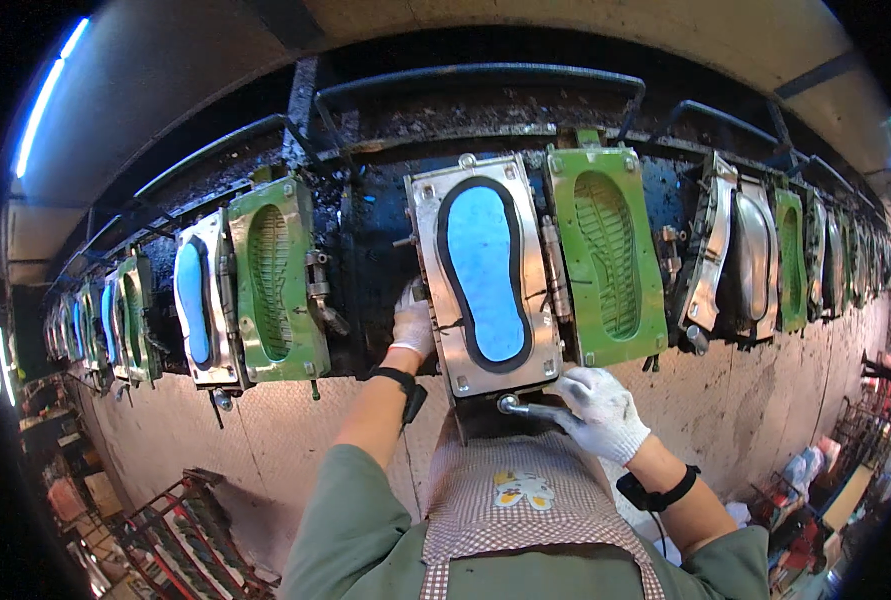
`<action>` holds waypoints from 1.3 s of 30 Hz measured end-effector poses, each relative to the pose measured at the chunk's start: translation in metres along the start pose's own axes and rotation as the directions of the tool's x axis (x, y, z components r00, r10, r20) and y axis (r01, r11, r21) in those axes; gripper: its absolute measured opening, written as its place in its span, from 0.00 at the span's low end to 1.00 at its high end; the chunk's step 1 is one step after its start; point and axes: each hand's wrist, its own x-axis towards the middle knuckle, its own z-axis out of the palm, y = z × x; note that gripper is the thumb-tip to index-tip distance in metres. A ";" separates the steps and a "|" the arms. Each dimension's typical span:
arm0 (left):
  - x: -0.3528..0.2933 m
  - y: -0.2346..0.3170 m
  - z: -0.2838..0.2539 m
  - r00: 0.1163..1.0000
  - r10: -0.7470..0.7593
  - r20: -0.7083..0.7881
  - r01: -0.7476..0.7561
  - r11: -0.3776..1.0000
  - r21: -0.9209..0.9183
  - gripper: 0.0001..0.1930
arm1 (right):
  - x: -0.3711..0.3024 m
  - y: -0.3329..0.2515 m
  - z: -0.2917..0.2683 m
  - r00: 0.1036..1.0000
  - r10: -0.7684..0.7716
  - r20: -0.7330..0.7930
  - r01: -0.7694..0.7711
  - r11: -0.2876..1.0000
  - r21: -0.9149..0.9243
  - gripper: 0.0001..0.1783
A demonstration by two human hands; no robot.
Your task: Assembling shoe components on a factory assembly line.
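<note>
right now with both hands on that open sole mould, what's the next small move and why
Probably pull the metal handle in the right hand to swing the steel frame with the blue sole toward the green tread plate. That hand's grip is closed on the handle, and the left hand steadies the frame's left edge.

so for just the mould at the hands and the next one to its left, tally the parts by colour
steel plates with a blue sole shape: 2
green halves with a tread pattern: 2
steel handle in the grip of the right hand: 1
total: 5
</note>
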 end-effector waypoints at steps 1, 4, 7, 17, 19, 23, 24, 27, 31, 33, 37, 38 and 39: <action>0.015 0.087 0.001 0.957 -0.152 0.249 0.242 0.890 -0.386 0.23 | -0.017 0.020 -0.007 0.992 0.115 -0.053 -0.117 0.993 -0.032 0.19; 0.043 0.120 -0.064 0.868 0.021 -0.496 0.051 0.990 0.130 0.21 | -0.034 0.028 -0.025 0.972 0.195 -0.131 -0.201 0.979 -0.030 0.19; 0.062 0.260 -0.071 0.713 0.617 -0.333 -0.573 0.786 0.230 0.20 | -0.054 0.036 -0.029 0.916 0.361 -0.177 -0.358 0.933 0.051 0.18; 0.077 0.297 -0.025 0.860 0.503 0.082 -0.476 0.736 0.480 0.18 | -0.134 0.079 -0.019 0.833 0.485 -0.265 -0.500 0.866 0.014 0.18; 0.075 0.295 -0.022 0.865 0.493 0.088 -0.470 0.737 0.486 0.19 | -0.161 0.072 -0.023 0.734 0.644 -0.216 -0.644 0.761 0.079 0.19; 0.072 0.300 -0.023 0.890 0.440 0.123 -0.432 0.722 0.541 0.24 | -0.196 0.084 0.002 0.722 0.683 -0.113 -0.684 0.729 0.028 0.21; 0.063 0.299 -0.021 0.890 0.441 0.114 -0.427 0.720 0.547 0.24 | -0.199 0.088 0.006 0.729 0.674 -0.116 -0.676 0.736 0.028 0.21; 0.013 0.287 -0.012 0.842 0.539 -0.003 -0.405 0.635 0.658 0.28 | -0.202 0.092 -0.004 0.721 0.693 -0.024 -0.690 0.721 0.060 0.22; -0.071 0.281 -0.001 0.883 0.468 -0.036 -0.321 0.659 0.680 0.33 | -0.215 0.116 -0.013 0.758 0.651 -0.041 -0.650 0.759 0.040 0.22; -0.101 0.300 -0.005 0.853 0.523 -0.007 -0.327 0.544 0.773 0.25 | -0.219 0.121 -0.032 0.727 0.686 0.004 -0.685 0.726 0.056 0.22; -0.108 0.299 -0.003 0.893 0.451 -0.016 -0.313 0.645 0.697 0.27 | -0.252 0.142 -0.038 0.745 0.665 -0.052 -0.661 0.746 0.081 0.22; -0.111 0.304 -0.005 0.899 0.432 -0.072 -0.272 0.681 0.680 0.27 | -0.263 0.148 -0.039 0.754 0.653 -0.072 -0.647 0.757 0.090 0.23; -0.110 0.304 -0.003 0.885 0.462 -0.049 -0.305 0.658 0.689 0.26 | -0.276 0.154 -0.040 0.761 0.642 -0.093 -0.635 0.766 0.100 0.23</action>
